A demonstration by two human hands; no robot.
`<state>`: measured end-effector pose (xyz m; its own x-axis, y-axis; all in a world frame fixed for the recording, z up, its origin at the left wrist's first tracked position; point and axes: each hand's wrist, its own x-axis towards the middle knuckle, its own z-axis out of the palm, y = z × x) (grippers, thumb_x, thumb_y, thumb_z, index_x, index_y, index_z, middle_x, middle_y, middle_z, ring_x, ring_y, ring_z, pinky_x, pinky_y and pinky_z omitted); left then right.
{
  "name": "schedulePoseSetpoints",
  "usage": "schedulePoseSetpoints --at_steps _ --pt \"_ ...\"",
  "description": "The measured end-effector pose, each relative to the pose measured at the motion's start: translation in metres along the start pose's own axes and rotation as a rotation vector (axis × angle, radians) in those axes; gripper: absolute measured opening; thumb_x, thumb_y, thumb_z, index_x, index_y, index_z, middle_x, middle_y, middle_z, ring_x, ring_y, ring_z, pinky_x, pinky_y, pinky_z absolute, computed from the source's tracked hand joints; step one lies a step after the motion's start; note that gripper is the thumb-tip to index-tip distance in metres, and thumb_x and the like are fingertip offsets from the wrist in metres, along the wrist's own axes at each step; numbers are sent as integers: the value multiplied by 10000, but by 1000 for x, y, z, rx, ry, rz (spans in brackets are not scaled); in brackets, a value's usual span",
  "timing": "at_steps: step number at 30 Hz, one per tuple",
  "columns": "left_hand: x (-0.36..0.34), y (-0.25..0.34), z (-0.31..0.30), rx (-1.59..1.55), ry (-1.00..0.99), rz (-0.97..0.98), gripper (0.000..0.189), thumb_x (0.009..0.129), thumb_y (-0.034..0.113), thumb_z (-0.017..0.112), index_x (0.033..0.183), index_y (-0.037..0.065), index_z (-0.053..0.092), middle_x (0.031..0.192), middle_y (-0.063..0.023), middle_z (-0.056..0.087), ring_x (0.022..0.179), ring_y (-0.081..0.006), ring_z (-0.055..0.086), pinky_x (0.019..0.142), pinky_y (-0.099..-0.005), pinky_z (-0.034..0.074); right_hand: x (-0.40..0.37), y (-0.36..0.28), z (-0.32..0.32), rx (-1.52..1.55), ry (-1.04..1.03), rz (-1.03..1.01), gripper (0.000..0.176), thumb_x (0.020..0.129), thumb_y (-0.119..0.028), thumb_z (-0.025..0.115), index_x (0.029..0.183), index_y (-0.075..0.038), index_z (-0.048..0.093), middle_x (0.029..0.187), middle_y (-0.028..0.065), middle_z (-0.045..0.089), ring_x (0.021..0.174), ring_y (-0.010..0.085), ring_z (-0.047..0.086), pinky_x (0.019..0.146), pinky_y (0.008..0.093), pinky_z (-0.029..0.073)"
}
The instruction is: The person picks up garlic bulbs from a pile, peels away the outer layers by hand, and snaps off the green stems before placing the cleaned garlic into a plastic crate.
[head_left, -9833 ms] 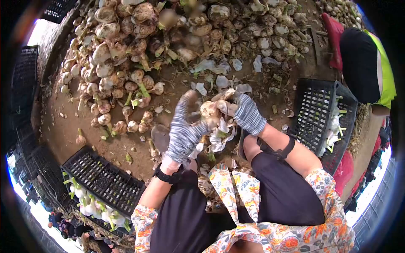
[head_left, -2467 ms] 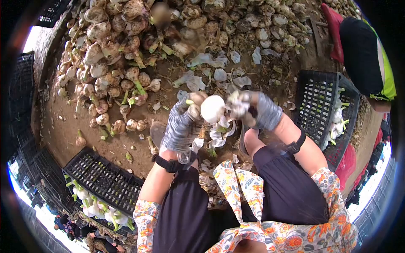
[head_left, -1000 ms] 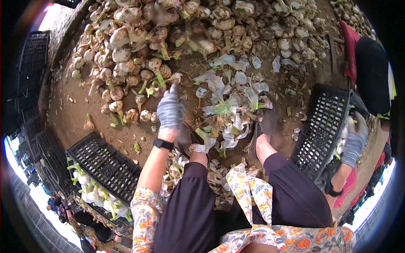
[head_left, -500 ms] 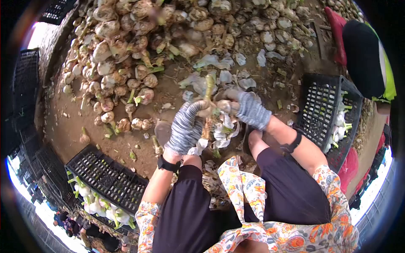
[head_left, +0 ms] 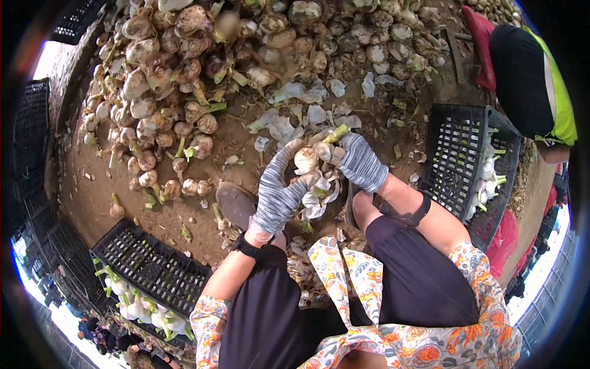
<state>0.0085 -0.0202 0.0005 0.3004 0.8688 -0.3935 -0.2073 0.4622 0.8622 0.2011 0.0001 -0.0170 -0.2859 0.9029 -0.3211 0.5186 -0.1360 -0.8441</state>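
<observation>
My left hand (head_left: 278,192) and my right hand (head_left: 358,161), both in grey striped gloves, grip one garlic bulb (head_left: 306,159) with a short green stalk, held above my knees. The left fingers curl around its left side and the right fingers hold its top and stalk end. Loose white skins (head_left: 316,200) lie on the ground right under the bulb. A big heap of unpeeled, dirt-covered bulbs (head_left: 184,67) fills the ground ahead.
A black crate (head_left: 464,166) with peeled white bulbs stands at my right. Another black crate (head_left: 147,270) with peeled bulbs sits at my lower left. A person in a black and yellow-green top (head_left: 531,80) is at the upper right. Stacked crates (head_left: 34,135) line the left edge.
One second ago my left hand reached into the heap and my right hand was at the right crate. Both hands have since come together on a fresh bulb and turned it.
</observation>
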Motion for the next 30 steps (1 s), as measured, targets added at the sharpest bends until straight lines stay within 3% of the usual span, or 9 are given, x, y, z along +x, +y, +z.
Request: schedulePoseSetpoints --at_steps 2,8,12,15,20,22,25,27,30 --pt "1 2 1 -6 4 10 625 735 59 722 1278 -25 425 1196 -94 534 1071 -143 507 930 -275 406 0 2 -2 83 20 -104 203 844 -198 579 989 -68 638 714 118 582 631 261 567 570 362 444" --pt "1 11 0 92 3 65 575 810 238 681 1269 -14 444 1117 -78 578 1006 -119 535 858 -244 440 0 -13 -12 328 -7 -18 319 811 -270 618 966 9 612 815 161 625 719 276 604 658 357 477" --pt "5 17 6 -301 55 -172 479 878 466 522 1086 36 563 792 4 601 604 -58 544 523 -186 447 -4 -26 -14 144 -2 -73 317 775 -222 636 980 18 610 883 203 631 814 339 609 705 376 481" --pt "21 31 10 -404 209 -807 483 867 577 405 735 139 560 422 46 384 278 -86 300 288 -217 223 -4 -26 -13 113 -38 -159 304 769 -201 641 971 24 614 875 196 637 802 323 615 713 364 484" --pt "29 26 -16 -541 -176 -1087 486 867 577 407 709 140 550 425 32 390 284 -105 312 290 -242 229 -16 -33 -12 259 -85 109 281 786 -192 636 962 26 620 839 148 662 742 239 628 679 337 480" --pt "24 14 -4 12 109 -449 473 943 458 375 807 68 607 647 -25 585 536 -128 522 487 -236 430 -14 -32 -11 372 -113 259 279 791 -194 640 957 30 618 815 140 659 731 236 625 674 340 478" --pt "9 13 12 496 270 331 388 951 301 456 1168 -20 463 855 -87 623 752 -150 564 736 -271 470 -12 6 2 230 59 185 251 794 -185 641 933 23 632 782 124 652 727 237 622 675 344 483" --pt "7 8 15 720 255 527 423 940 293 487 1219 -18 420 893 -88 619 783 -151 569 762 -268 467 -14 3 6 309 114 116 224 807 -177 623 938 4 641 795 112 653 751 244 622 692 352 484" --pt "6 2 17 367 130 126 443 917 385 505 1146 7 491 883 -62 612 824 -131 576 770 -246 461 -18 -13 -7 460 -15 203 227 821 -151 594 1003 -20 625 914 116 649 849 250 623 767 345 488"
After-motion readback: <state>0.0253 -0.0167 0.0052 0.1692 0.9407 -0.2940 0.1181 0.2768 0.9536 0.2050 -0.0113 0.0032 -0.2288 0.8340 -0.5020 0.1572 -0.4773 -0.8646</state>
